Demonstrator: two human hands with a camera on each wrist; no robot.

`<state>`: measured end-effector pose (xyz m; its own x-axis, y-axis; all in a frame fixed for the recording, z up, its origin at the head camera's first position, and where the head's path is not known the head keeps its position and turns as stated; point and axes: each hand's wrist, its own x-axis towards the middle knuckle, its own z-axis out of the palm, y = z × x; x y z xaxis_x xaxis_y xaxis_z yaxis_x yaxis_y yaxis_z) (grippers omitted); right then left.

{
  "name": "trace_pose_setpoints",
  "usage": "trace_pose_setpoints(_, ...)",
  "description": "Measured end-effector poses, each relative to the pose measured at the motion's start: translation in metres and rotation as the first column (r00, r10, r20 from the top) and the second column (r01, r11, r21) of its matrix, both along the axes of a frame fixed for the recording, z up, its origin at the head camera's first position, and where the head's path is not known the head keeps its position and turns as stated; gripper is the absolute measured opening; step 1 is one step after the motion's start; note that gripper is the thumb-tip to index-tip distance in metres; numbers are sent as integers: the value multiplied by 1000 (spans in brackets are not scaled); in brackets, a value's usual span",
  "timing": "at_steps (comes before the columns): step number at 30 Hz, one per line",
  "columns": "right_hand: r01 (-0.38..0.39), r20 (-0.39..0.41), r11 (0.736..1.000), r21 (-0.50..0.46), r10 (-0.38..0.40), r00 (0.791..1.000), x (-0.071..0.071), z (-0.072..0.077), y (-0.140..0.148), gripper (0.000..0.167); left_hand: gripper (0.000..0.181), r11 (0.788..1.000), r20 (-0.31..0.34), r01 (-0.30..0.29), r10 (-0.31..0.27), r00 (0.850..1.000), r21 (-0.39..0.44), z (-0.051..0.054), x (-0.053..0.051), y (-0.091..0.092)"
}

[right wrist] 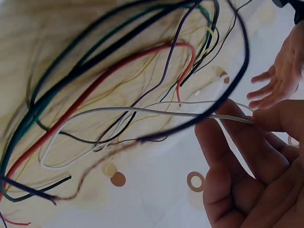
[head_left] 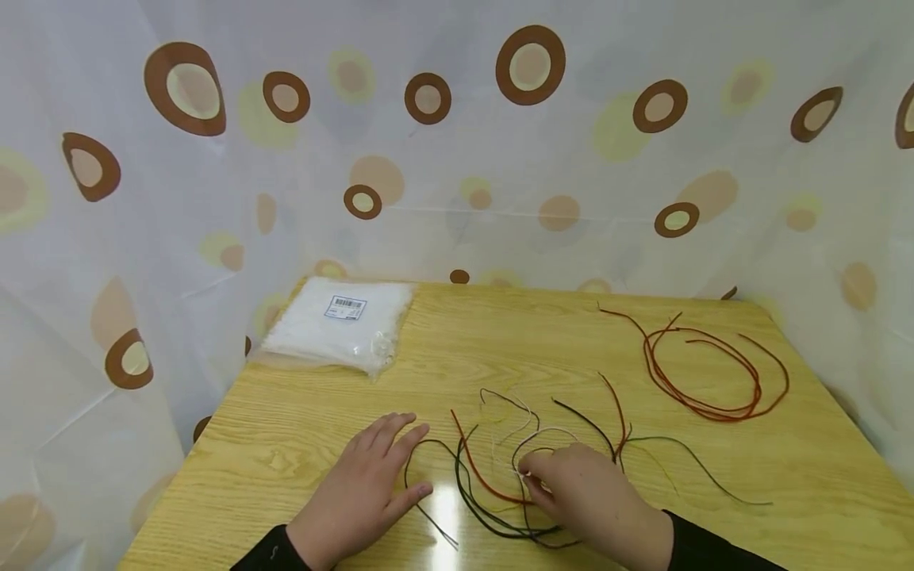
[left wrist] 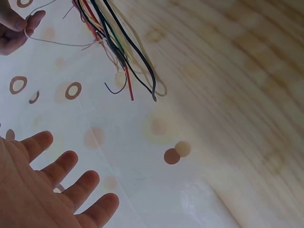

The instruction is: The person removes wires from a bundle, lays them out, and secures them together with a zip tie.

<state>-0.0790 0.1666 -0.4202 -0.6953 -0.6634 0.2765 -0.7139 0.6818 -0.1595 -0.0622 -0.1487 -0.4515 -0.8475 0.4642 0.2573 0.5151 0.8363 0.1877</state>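
Note:
My right hand pinches a thin white wire between thumb and forefinger, over a loose tangle of wires. In that tangle, a red wire, a dark blue wire, green and yellow strands and a purple wire cross one another. My left hand is to the left of the tangle, palm down with its fingers spread, and grips nothing. A thin dark wire curves close to its thumb and forefinger; whether they touch it I cannot tell.
Everything lies on a wood-grain table. At the back left is a clear plastic bag of white contents with a barcode label. A loose coil of red wire lies at the back right. A patterned sheet hangs behind.

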Motion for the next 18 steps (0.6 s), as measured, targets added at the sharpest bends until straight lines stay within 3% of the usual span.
trace_pose_setpoints(3, -42, 3, 999, -2, 42, 999, 8, -4, 2, 13, 65, 1000, 29, 3, -4, 1000, 10, 2, 0, 1)
trace_pose_setpoints(7, -74, 99, 997, 16, 72, 992, 16, -7, 4, 15, 65, 1000, 54, 1, -2, 999, 14, 4, -1, 3)
trace_pose_setpoints(13, -90, 208, 991, 99, 68, 976, 19, -10, 6, 27, 64, 1000, 41, 6, -6, 999, 9, 5, 0, 6)
trace_pose_setpoints(18, -123, 176, 990, 65, 110, 978, 22, -12, 10, 32, 63, 1000, 30, 10, -10, 1000, 10, 5, -1, 8)
